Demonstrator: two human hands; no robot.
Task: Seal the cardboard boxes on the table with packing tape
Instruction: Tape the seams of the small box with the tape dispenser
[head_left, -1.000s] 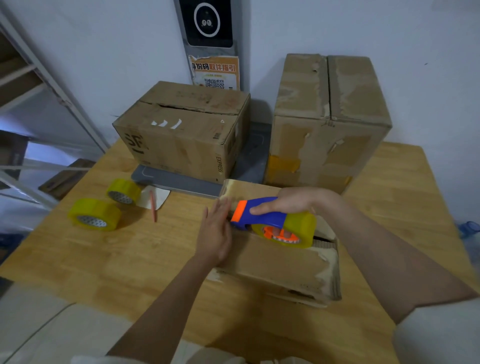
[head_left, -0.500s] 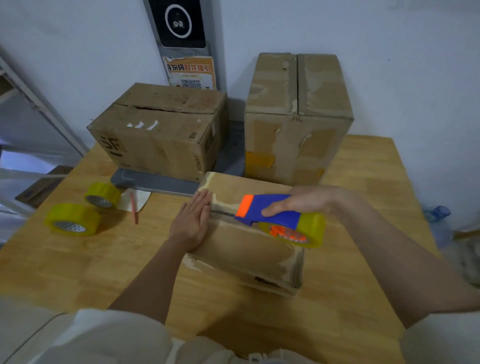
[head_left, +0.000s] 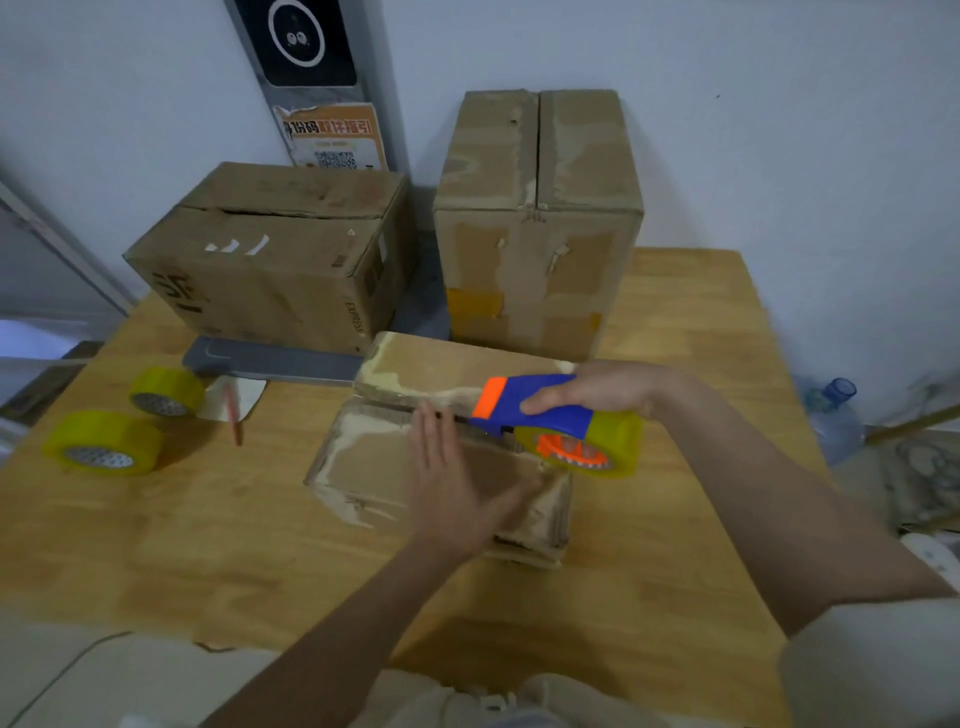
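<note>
A small flat cardboard box (head_left: 374, 457) lies in the middle of the wooden table (head_left: 208, 545). My left hand (head_left: 457, 488) rests flat on its top with fingers straight, pressing the near flap. My right hand (head_left: 597, 389) grips a blue and orange tape dispenser (head_left: 550, 415) loaded with a yellow roll, held over the box's seam at its right side. Two bigger boxes stand behind: a wide one (head_left: 275, 260) at the left and a tall one (head_left: 535, 218) at the right.
Two loose yellow tape rolls (head_left: 104, 441) (head_left: 166, 389) lie at the table's left, beside a red pen (head_left: 234, 421) on a paper scrap. A grey flat slab (head_left: 270, 361) lies under the wide box. A water bottle (head_left: 831, 415) stands off the right edge.
My left hand has slid from the box's left end onto the middle of its top. The dispenser stays over the seam. The camera view has shifted.
</note>
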